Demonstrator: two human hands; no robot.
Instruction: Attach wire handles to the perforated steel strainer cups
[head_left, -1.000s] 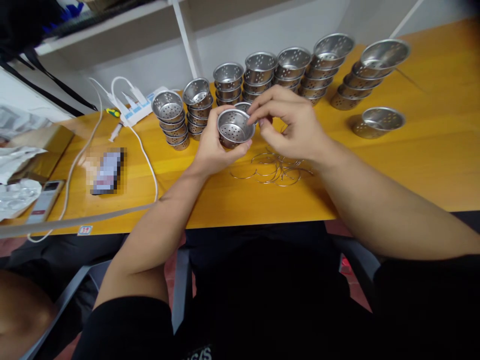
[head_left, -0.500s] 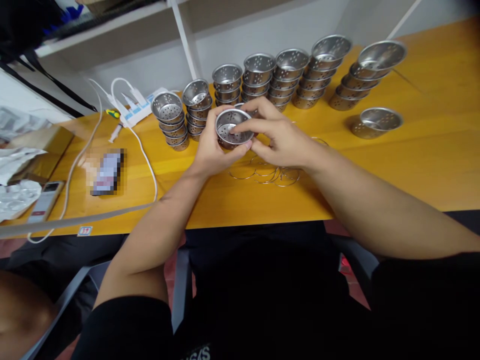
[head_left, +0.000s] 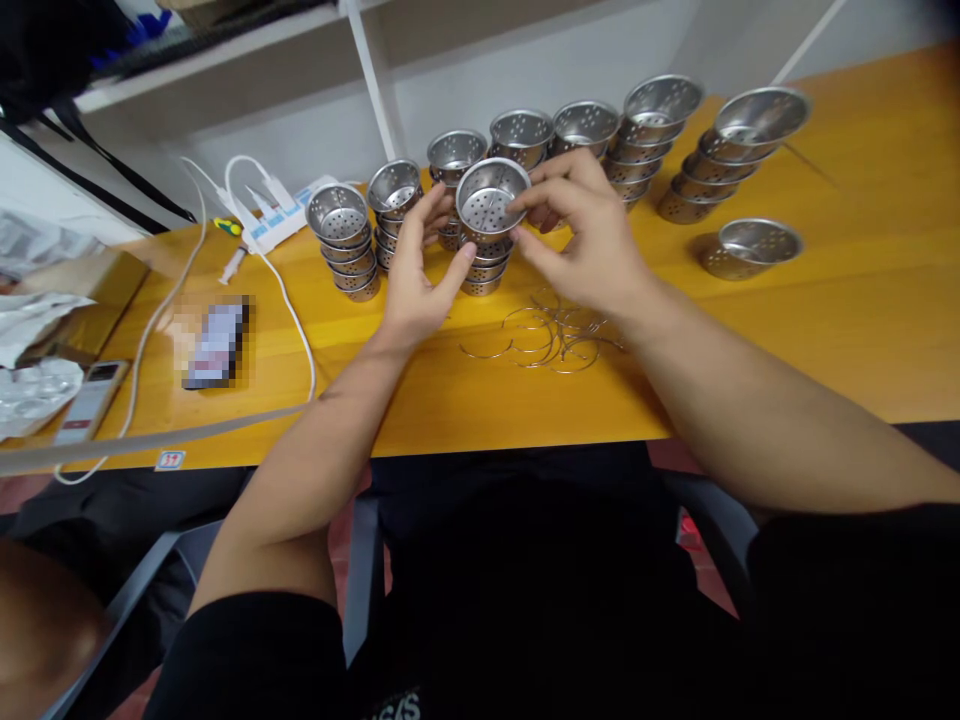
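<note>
My right hand [head_left: 592, 240] pinches the rim of a perforated steel cup [head_left: 489, 195], which sits on top of a short stack of the same cups [head_left: 484, 275] on the yellow wooden table [head_left: 862, 330]. To the left of that stack my left hand [head_left: 415, 275] is spread, its thumb against the lower cups and nothing held in it. A loose pile of thin wire rings [head_left: 551, 335] lies on the table just in front of both hands.
Several stacks of perforated cups [head_left: 645, 135] line the table's back, and a single cup [head_left: 750, 248] stands at the right. A white power strip [head_left: 274, 215] with cable, a phone [head_left: 214, 340] and a remote [head_left: 88, 402] lie at the left.
The cup moved up and away from me, from both hands onto the short stack. My left hand let go of it and spread its fingers; my right hand now grips its rim.
</note>
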